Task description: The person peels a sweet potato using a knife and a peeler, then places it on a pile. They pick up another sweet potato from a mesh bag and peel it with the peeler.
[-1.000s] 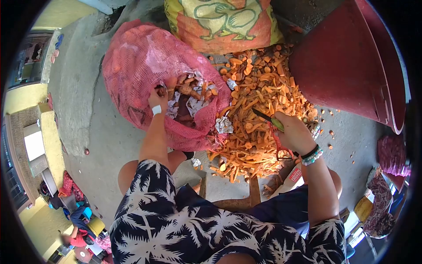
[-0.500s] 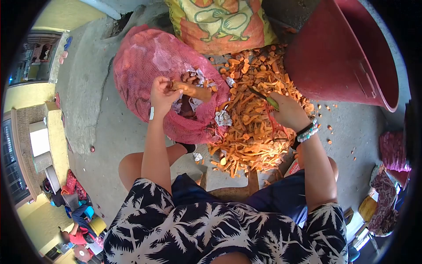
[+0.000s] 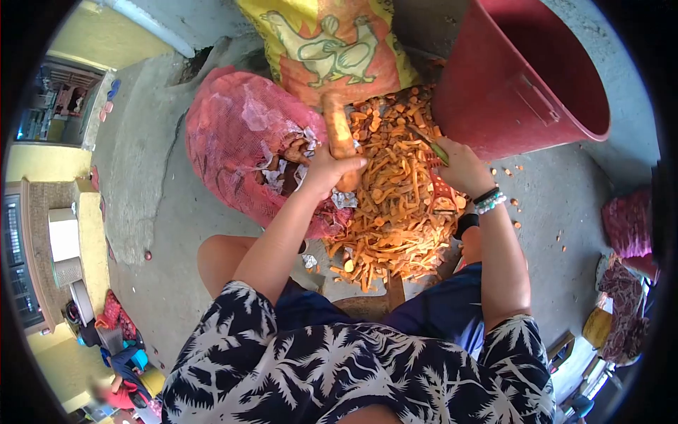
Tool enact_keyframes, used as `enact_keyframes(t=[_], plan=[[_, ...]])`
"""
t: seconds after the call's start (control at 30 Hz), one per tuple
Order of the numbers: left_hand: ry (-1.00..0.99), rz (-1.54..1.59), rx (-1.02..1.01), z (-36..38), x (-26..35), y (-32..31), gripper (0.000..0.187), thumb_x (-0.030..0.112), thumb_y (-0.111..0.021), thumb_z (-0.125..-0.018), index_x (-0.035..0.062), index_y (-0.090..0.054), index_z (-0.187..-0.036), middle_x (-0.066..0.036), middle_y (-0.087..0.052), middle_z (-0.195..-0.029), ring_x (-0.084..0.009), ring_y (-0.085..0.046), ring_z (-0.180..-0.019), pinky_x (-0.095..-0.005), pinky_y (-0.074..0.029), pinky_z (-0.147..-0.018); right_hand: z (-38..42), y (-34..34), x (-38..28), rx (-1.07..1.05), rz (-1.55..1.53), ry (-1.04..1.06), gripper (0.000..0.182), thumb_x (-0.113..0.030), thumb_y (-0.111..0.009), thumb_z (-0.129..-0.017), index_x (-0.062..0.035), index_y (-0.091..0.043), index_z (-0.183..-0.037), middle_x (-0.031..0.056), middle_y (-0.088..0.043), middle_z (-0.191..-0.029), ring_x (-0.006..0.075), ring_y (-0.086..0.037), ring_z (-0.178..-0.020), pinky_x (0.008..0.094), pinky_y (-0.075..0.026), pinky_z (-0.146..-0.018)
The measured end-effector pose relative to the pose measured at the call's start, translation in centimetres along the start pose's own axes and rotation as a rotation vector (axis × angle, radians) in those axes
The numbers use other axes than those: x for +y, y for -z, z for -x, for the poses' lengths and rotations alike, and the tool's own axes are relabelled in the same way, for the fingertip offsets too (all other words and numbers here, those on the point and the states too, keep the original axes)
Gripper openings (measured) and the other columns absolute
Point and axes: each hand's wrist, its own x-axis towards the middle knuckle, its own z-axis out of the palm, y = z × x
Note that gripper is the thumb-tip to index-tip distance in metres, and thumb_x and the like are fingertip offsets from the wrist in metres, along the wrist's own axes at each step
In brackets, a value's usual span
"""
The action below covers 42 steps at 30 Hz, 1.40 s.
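A thick carrot [image 3: 337, 131] is gripped near its lower end by my left hand [image 3: 330, 172], its other end pointing up toward the printed sack. My right hand [image 3: 460, 166] is closed around the green handle of a knife [image 3: 438, 151], whose thin blade angles up and left over the peelings. Beneath both hands spreads a heap of orange peelings and cut ends [image 3: 395, 212]. Just left of my left hand lies a pink mesh sack [image 3: 233, 134], its mouth open on carrots and crumpled paper. Below the knife is a red perforated thing [image 3: 441, 191] I cannot identify.
A large red bin [image 3: 487, 92] leans at the upper right. Behind the heap stands a yellow and orange sack [image 3: 325, 53] printed with poultry. Part of a low wooden seat [image 3: 364, 306] shows between my legs. A person in red [image 3: 121, 397] is far off at lower left.
My left hand has moved right from over the mesh sack to the heap's edge, turning the carrot upright in view. My right hand keeps the knife, slightly higher. The view has shifted a little.
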Motion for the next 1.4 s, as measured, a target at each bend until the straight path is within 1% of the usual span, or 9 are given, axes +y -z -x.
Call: enact_keyframes(t=[0.23,0.47,0.57,0.67,0.83,1.03,1.1,1.2,1.4], plan=[[-0.209,-0.980,-0.052,4.5,2.3,0.3,0.058,0.027,-0.070,-0.054,0.0004,-0.051,-0.103,-0.017,-0.061,-0.087,-0.0331,-0.060,-0.078,-0.0371,-0.046,-0.070,0.8,-3.4,-2.8,-0.112,-0.219,0.163,0.038,-0.007,-0.061,-0.070,-0.0030,-0.053,-0.107,0.0187,-0.061,-0.098,0.0319,-0.060,-0.091,0.0376,-0.047,-0.079],[-0.175,-1.077,-0.144,6.0,3.1,-0.4,0.051,0.026,-0.069,-0.054,-0.0028,-0.054,-0.094,-0.019,-0.061,-0.079,-0.0330,-0.060,-0.077,-0.0375,-0.046,-0.069,-0.5,-7.4,-1.3,-0.143,-0.087,0.135,0.027,-0.011,-0.060,-0.069,-0.0042,-0.061,-0.095,0.0216,-0.060,-0.096,0.0299,-0.059,-0.091,0.0381,-0.047,-0.076],[-0.186,-0.916,-0.177,5.1,2.6,-0.3,0.050,0.024,-0.070,-0.054,-0.0014,-0.053,-0.094,-0.018,-0.061,-0.080,-0.0331,-0.060,-0.078,-0.0379,-0.046,-0.069,-3.3,-12.8,3.4,-0.595,0.189,-0.340,0.014,-0.012,-0.057,-0.071,-0.0003,-0.065,-0.071,0.0212,-0.061,-0.097,0.0258,-0.061,-0.090,0.0358,-0.049,-0.072],[-0.321,-0.815,-0.154,3.5,1.7,1.1,0.050,0.021,-0.070,-0.055,0.0019,-0.051,-0.098,-0.017,-0.060,-0.083,-0.0328,-0.060,-0.080,-0.0389,-0.046,-0.070,-2.5,-13.8,3.8,-0.790,0.332,-0.234,0.034,-0.016,-0.057,-0.074,0.0021,-0.057,-0.102,0.0193,-0.061,-0.094,0.0308,-0.059,-0.085,0.0398,-0.047,-0.074],[-0.708,-0.881,-0.177,3.6,2.2,1.3,0.046,0.015,-0.069,-0.061,0.0069,-0.048,-0.101,-0.013,-0.060,-0.085,-0.0314,-0.060,-0.080,-0.0374,-0.047,-0.069,-0.5,-11.4,2.5,-0.385,0.196,-0.058,0.028,-0.012,-0.056,-0.072,-0.0023,-0.059,-0.098,0.0205,-0.060,-0.096,0.0317,-0.058,-0.093,0.0414,-0.048,-0.075],[-0.603,-0.941,-0.033,4.1,3.0,0.6,0.048,0.017,-0.070,-0.059,0.0019,-0.048,-0.098,-0.017,-0.059,-0.083,-0.0342,-0.058,-0.079,-0.0396,-0.046,-0.069,0.2,-6.1,-3.1,0.020,-0.140,-0.093,0.034,-0.009,-0.059,-0.073,-0.0045,-0.055,-0.107,0.0189,-0.062,-0.088,0.0339,-0.061,-0.084,0.0384,-0.049,-0.073],[-0.454,-1.069,0.041,3.5,2.3,0.8,0.049,0.021,-0.070,-0.056,-0.0051,-0.048,-0.090,-0.024,-0.057,-0.082,-0.0377,-0.056,-0.080,-0.0410,-0.046,-0.071,1.0,-5.9,-4.3,0.212,-0.408,0.128,0.036,-0.008,-0.062,-0.071,-0.0027,-0.055,-0.107,0.0196,-0.062,-0.085,0.0347,-0.061,-0.080,0.0379,-0.049,-0.071],[-0.409,-1.080,-0.042,3.2,1.8,0.3,0.044,0.022,-0.070,-0.055,-0.0046,-0.049,-0.083,-0.024,-0.057,-0.080,-0.0374,-0.057,-0.079,-0.0406,-0.046,-0.070,1.8,-6.3,-5.7,0.109,-0.396,0.185,0.038,-0.008,-0.063,-0.069,-0.0014,-0.055,-0.106,0.0207,-0.062,-0.086,0.0337,-0.061,-0.082,0.0377,-0.049,-0.072],[-0.366,-1.163,-0.094,4.2,1.9,-0.7,0.040,0.021,-0.071,-0.055,-0.0037,-0.051,-0.080,-0.020,-0.059,-0.070,-0.0351,-0.061,-0.069,-0.0380,-0.048,-0.063,-2.0,-10.8,0.2,-0.093,-0.148,-0.179,0.034,-0.016,-0.057,-0.072,-0.0010,-0.058,-0.103,0.0231,-0.062,-0.092,0.0345,-0.060,-0.088,0.0378,-0.049,-0.076]])
